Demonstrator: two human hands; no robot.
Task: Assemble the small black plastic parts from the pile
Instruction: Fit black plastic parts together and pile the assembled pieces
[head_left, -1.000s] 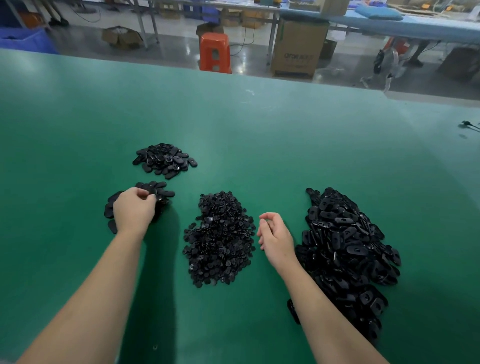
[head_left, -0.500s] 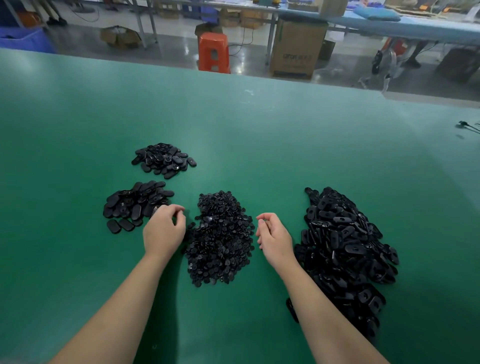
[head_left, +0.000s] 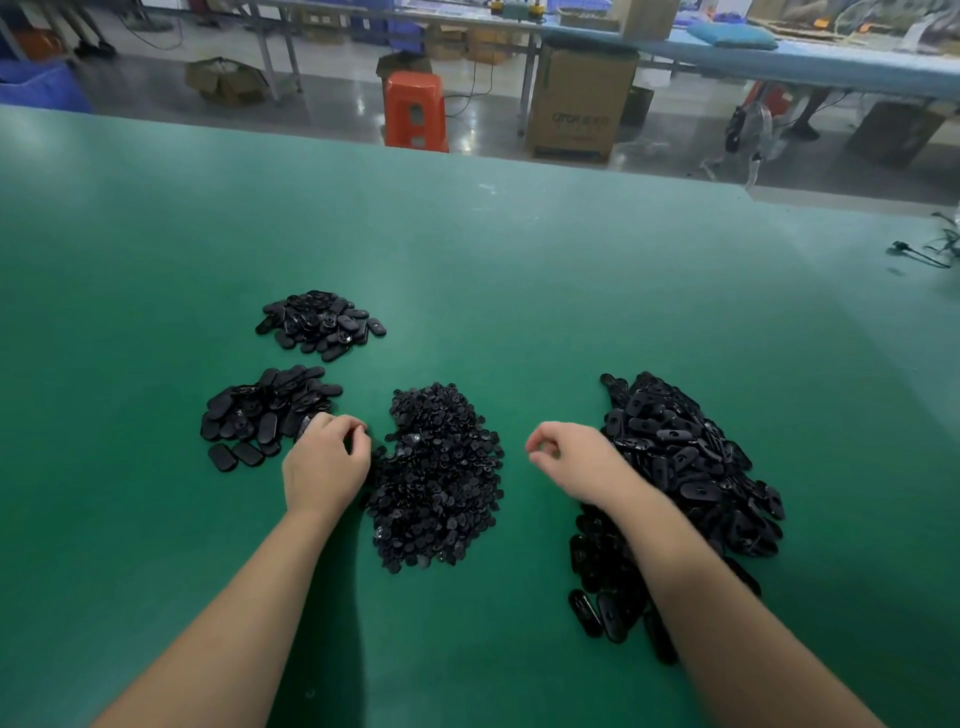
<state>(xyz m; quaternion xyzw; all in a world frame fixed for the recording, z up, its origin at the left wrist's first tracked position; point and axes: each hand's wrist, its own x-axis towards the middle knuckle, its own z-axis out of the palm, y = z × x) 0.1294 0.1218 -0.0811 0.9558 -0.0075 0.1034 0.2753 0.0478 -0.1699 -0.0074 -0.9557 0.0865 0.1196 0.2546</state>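
Black bits (head_left: 436, 478) lie between the hands. The left hand (head_left: 324, 467) has come over from the ovals (head_left: 267, 410), fingers curled; whether it holds one, I cannot tell. The right hand (head_left: 576, 460) waits loosely curled, empty.

You get even overhead light, soft arm shadows on the table (head_left: 519, 270), glare beyond it, and warped edges.

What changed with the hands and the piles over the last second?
The left hand left the near-left pile of oval parts and moved right, toward the person, to the left edge of the middle pile of small parts, fingers curled; whether it holds a part is hidden. The right hand stayed between the middle pile and the big right pile. All four piles, including the far-left pile, look unchanged.
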